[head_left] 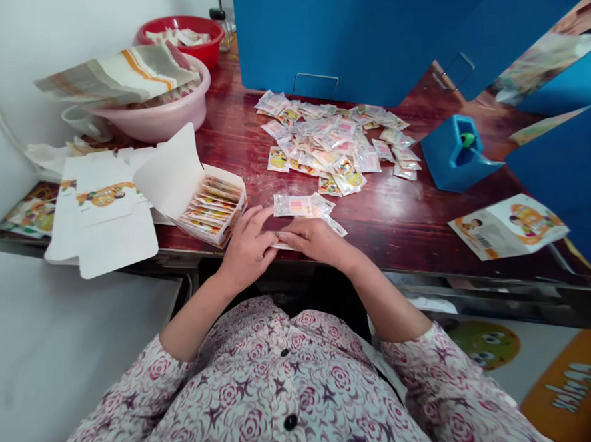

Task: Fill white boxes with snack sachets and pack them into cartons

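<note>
Close together at the table's front edge, both hands meet over a small sachet [284, 245], mostly covered by the fingers. My left hand [246, 248] has its fingertips and thumb on the sachet's left side, its back beside an open white carton [231, 224]. My right hand [317, 239] is closed on the same sachet from the right. Just beyond the fingers lie a few loose sachets [299, 206]. The carton holds a row of upright sachets [211, 206], its lid raised to the left.
A large sachet pile [330, 140] lies farther back before blue panels [327, 36]. Flattened cartons [109, 229] are at left, below a pink basin [156, 126] and a red basin [219, 43]. A blue tape dispenser [442, 156] and a printed carton [508, 227] are at right.
</note>
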Action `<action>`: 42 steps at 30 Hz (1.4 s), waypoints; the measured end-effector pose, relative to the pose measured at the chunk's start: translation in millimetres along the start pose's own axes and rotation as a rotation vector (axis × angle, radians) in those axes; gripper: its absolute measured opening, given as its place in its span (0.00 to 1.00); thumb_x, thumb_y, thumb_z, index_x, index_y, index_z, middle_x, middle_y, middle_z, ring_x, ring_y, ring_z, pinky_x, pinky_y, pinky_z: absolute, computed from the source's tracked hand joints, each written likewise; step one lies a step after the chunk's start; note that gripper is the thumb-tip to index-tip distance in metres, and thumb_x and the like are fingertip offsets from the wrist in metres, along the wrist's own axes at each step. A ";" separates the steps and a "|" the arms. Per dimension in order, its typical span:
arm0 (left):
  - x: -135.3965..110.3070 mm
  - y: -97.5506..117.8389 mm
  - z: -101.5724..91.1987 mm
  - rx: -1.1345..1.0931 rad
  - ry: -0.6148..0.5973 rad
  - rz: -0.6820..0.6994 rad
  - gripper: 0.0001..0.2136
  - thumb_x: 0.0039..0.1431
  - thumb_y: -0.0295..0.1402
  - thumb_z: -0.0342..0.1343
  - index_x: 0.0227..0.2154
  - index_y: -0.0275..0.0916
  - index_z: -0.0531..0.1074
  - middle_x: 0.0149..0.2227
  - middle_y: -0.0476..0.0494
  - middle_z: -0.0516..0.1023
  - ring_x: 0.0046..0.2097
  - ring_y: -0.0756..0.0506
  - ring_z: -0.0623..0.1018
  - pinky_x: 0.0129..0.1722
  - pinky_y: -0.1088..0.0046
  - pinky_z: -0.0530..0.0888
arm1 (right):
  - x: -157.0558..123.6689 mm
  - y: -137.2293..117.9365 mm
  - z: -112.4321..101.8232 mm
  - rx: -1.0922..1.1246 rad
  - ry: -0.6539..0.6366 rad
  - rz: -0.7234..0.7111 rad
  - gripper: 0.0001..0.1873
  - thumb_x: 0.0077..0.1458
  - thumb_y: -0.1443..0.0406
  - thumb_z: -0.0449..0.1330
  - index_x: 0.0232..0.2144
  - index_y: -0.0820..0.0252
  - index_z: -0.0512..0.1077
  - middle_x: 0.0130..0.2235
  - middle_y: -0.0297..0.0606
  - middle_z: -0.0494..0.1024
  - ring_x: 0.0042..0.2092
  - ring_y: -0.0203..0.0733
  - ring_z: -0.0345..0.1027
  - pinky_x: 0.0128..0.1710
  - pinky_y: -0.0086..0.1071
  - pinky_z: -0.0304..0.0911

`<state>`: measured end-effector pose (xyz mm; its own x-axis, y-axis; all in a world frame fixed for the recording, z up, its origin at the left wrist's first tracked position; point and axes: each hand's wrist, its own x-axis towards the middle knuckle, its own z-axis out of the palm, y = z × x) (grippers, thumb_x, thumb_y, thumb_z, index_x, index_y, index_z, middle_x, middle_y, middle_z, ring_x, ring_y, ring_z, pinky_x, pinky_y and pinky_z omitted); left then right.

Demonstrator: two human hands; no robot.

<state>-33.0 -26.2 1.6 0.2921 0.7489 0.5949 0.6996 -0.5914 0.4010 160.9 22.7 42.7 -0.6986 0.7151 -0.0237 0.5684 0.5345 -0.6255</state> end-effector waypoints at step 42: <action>4.5 6.4 6.0 -0.318 -0.292 -0.342 0.16 0.59 0.30 0.58 0.51 0.39 0.72 0.43 0.43 0.82 0.43 0.44 0.82 0.46 0.66 0.77 | 29.0 80.9 -60.4 -0.451 -0.065 0.239 0.08 0.54 0.67 0.62 0.36 0.59 0.79 0.41 0.44 0.81 0.45 0.50 0.71 0.49 0.41 0.61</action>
<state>-23.3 -24.8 2.7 0.2833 0.9393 0.1936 0.5684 -0.3271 0.7550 212.8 113.9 38.6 -0.5437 0.8193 -0.1821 0.8364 0.5108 -0.1987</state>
